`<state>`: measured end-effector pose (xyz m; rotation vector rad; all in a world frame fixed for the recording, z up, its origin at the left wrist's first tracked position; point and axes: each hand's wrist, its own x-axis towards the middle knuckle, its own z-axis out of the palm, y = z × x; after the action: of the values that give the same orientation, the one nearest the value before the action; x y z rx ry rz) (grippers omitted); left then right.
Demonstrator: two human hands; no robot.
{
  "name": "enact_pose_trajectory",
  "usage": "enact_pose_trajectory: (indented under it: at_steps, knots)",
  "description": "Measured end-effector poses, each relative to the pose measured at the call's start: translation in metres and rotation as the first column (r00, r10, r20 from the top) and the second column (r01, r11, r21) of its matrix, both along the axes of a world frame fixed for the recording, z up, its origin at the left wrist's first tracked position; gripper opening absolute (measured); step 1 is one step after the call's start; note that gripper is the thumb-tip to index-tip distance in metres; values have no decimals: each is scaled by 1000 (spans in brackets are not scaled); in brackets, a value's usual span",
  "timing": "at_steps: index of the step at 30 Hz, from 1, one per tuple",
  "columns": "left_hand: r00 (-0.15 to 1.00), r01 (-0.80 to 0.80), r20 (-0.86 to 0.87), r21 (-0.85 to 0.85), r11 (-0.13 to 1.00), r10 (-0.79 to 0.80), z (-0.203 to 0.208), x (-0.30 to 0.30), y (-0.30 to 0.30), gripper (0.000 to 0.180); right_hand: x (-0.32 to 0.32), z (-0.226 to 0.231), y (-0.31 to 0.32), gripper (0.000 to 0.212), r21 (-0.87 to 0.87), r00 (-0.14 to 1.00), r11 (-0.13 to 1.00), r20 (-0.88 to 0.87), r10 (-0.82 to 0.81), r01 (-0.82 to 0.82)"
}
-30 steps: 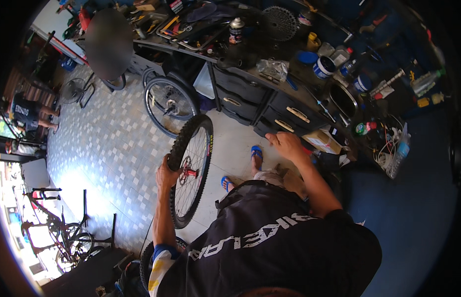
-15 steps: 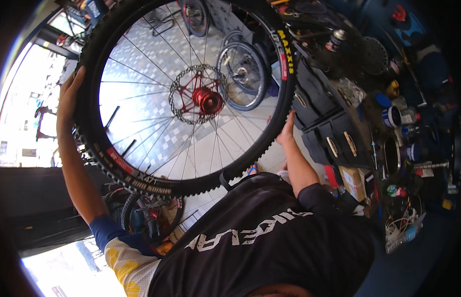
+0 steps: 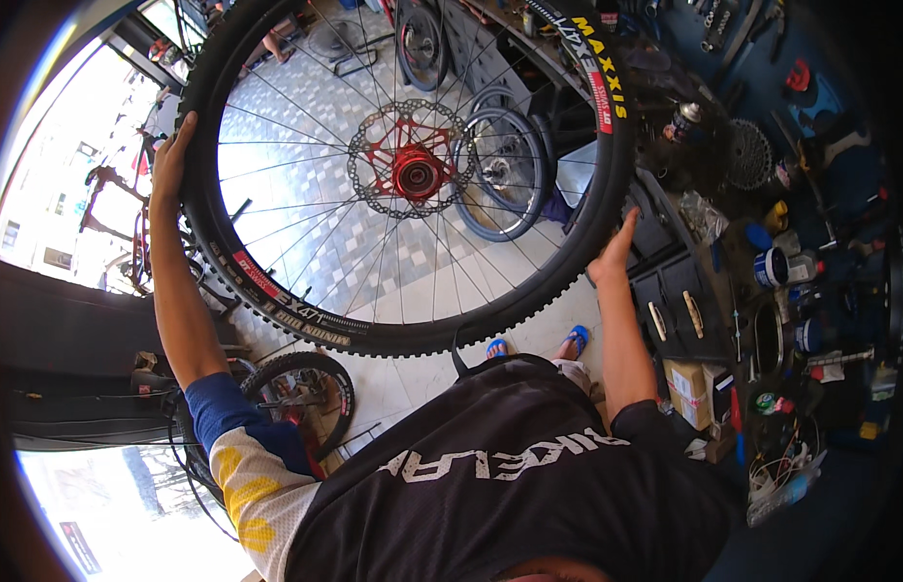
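A bicycle wheel (image 3: 419, 175) is held up in front of me between both hands. It has a black knobby tyre (image 3: 201, 136), thin spokes, a red hub and a toothed brake rotor (image 3: 359, 185). My left hand (image 3: 172, 163) grips the tyre's left side, its fingers partly hidden behind it. Against the lower right of the tyre rests my right hand (image 3: 614, 254), thumb up and the other fingers mostly out of sight. Nothing else is in either hand.
A bench (image 3: 728, 252) to the right carries a spray can (image 3: 686, 118), a cassette sprocket (image 3: 748, 155), tubs and a cardboard box (image 3: 686, 393). Beyond the wheel, other bicycle wheels (image 3: 500, 175) stand on the tiled floor. Another bicycle's tyre (image 3: 347, 396) shows lower left.
In the picture, the wheel and both hands have shifted right, and the wheel shows more face-on. My blue sandals show more fully below it. Both hands keep hold of the tyre.
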<state>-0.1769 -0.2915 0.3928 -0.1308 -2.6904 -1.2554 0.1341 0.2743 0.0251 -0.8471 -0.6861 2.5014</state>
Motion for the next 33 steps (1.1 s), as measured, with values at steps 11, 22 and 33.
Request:
enact_pose_trajectory:
  at_steps: [11,22,33]
  knots:
    - [996,67,-66,42,997,-64,6,4,-26,92,34,37,-4,94,36,994,998,-103,-42,45]
    - [833,222,-403,-383,897,-378,-10,100,120,79,85,-73,28,91,461,892,854,452,8,-241]
    - [439,560,134,-814,154,-888,-347,89,285,73,218,-26,80,32,775,775,417,593,-218,-475]
